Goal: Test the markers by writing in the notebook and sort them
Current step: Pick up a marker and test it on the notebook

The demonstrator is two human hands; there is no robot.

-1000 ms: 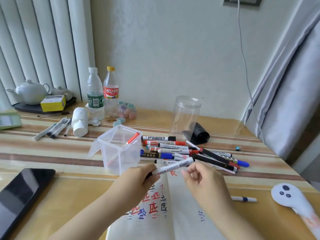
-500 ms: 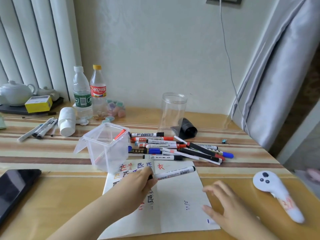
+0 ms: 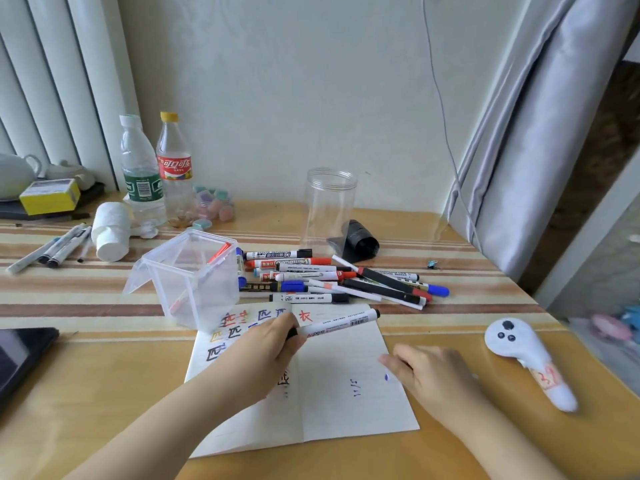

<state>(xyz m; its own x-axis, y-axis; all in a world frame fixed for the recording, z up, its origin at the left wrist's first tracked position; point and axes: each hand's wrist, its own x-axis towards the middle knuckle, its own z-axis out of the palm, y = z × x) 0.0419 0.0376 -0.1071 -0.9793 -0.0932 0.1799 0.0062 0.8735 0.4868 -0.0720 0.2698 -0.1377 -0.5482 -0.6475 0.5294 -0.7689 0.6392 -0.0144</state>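
An open notebook (image 3: 339, 403) lies in front of me, with coloured characters written on its left page. My left hand (image 3: 263, 355) is above that page and grips a white marker (image 3: 341, 322) with a black end that points right. My right hand (image 3: 433, 375) lies palm down at the notebook's right edge; a small blue spot (image 3: 386, 376) shows by its fingertips, and what is under the hand is hidden. Behind the notebook is a pile of several markers (image 3: 332, 275). A clear square box (image 3: 162, 271) left of the pile holds a red marker (image 3: 220, 252).
A clear round jar (image 3: 329, 206) and a black roll (image 3: 360, 240) stand behind the pile. Two bottles (image 3: 156, 178), a white roll (image 3: 110, 232) and several pens (image 3: 52, 249) are at back left. A dark tablet (image 3: 20, 355) lies at left, a white controller (image 3: 526, 355) at right.
My right hand left the marker's end and dropped down to the notebook's right edge. My left hand lowered the marker toward the page. The view swung to the right.
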